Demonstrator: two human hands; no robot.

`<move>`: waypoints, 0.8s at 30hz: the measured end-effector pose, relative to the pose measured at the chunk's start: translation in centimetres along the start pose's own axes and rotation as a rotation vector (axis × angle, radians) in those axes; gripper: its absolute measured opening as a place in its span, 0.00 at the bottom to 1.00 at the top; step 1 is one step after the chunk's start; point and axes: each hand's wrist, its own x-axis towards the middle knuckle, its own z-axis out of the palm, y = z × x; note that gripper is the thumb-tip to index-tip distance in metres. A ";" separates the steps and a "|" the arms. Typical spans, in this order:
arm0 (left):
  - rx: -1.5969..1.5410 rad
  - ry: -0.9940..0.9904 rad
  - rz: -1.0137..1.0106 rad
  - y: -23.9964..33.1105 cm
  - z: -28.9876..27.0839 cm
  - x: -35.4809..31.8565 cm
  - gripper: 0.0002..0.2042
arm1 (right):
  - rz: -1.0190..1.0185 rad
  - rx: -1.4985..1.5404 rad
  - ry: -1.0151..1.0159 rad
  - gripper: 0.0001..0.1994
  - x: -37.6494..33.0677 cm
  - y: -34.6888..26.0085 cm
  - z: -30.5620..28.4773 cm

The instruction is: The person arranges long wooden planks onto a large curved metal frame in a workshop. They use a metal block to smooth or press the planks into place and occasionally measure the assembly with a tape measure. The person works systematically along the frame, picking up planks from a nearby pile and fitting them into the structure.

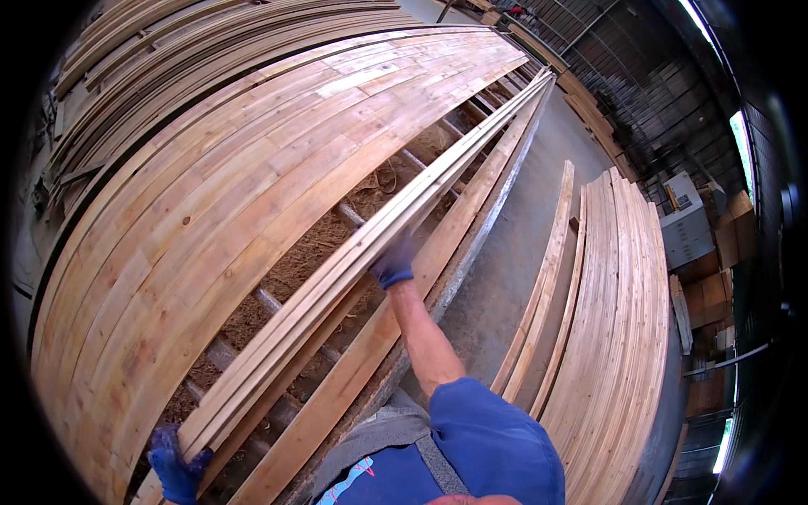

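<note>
A bundle of several long, narrow wooden boards [290, 324] runs slantwise from the lower left to the far end of a roller table. My left hand [178, 465], in a blue glove, is closed around the near end of the bundle. Farther along, my right hand [393, 259], also in a blue glove, grips the bundle's right side; it is blurred and its fingertips are hidden. Beneath the bundle, a single wide board [358, 370] lies along the table's right edge. Left of the bundle, boards laid side by side form a broad wooden sheet [219, 223].
Metal rollers [268, 300] cross the gap, with sawdust [324, 248] below. A metal rail [471, 265] edges the table. To the right lies a large stack of boards [610, 337], near a grey cabinet [686, 223]. More timber [181, 80] is piled at far left.
</note>
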 end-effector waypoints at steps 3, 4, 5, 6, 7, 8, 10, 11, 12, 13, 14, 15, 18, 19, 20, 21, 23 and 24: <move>0.006 0.121 0.059 -2.0 3.7 -1.5 0.33 | 0.153 0.353 -0.106 0.35 -1.6 0.2 2.0; -0.036 0.145 0.072 -2.0 4.4 -1.4 0.33 | 0.145 0.334 -0.036 0.35 -2.1 -0.2 2.4; -0.062 0.111 0.038 -1.9 5.1 -1.2 0.34 | 0.162 0.353 -0.039 0.36 -1.5 0.0 1.4; -0.043 0.147 0.085 -2.7 6.1 -0.9 0.35 | 0.163 0.373 -0.040 0.38 -1.1 -0.2 0.5; -0.024 0.182 0.115 -3.6 7.3 -1.2 0.36 | 0.162 0.332 0.005 0.38 -1.6 -0.5 0.7; -0.004 0.217 0.147 -4.6 8.1 -1.5 0.36 | 0.159 0.293 0.051 0.39 -2.2 -1.0 0.9; -0.059 0.113 0.133 -4.5 7.6 -1.3 0.36 | 0.148 0.219 0.125 0.40 -3.2 -1.7 1.1; -0.089 0.078 0.132 -4.9 7.5 -1.4 0.34 | 0.147 0.187 0.147 0.40 -3.4 -1.8 1.2; -0.111 0.048 0.127 -5.0 6.9 -1.5 0.33 | 0.149 0.163 0.164 0.40 -3.6 -1.8 1.5; -0.102 0.091 0.167 -4.5 6.2 -1.3 0.33 | 0.136 0.157 0.145 0.38 -3.9 -2.1 1.7; -0.112 0.078 0.165 -4.8 6.2 -1.4 0.34 | 0.139 0.144 0.153 0.38 -4.3 -2.3 2.0; -0.119 0.064 0.160 -5.2 6.2 -1.7 0.34 | 0.145 0.134 0.160 0.38 -4.8 -2.4 2.5; -0.114 0.073 0.154 -5.9 5.5 -2.3 0.34 | 0.142 0.141 0.117 0.37 -5.3 -2.6 3.1; -0.110 0.084 0.153 -5.9 5.3 -2.5 0.35 | 0.137 0.147 0.091 0.36 -5.4 -2.7 3.4; -0.092 0.082 0.148 -6.2 5.1 -2.6 0.35 | 0.124 0.120 0.084 0.36 -5.6 -2.8 3.8; -0.074 0.079 0.143 -6.5 4.8 -2.6 0.35 | 0.111 0.094 0.078 0.36 -6.1 -3.1 4.7; -0.063 0.086 0.141 -6.9 4.4 -2.8 0.34 | 0.107 0.058 0.084 0.36 -5.9 -2.9 5.4; -0.074 0.098 0.145 -6.6 4.2 -2.6 0.33 | 0.084 0.029 0.085 0.36 -5.7 -2.8 5.7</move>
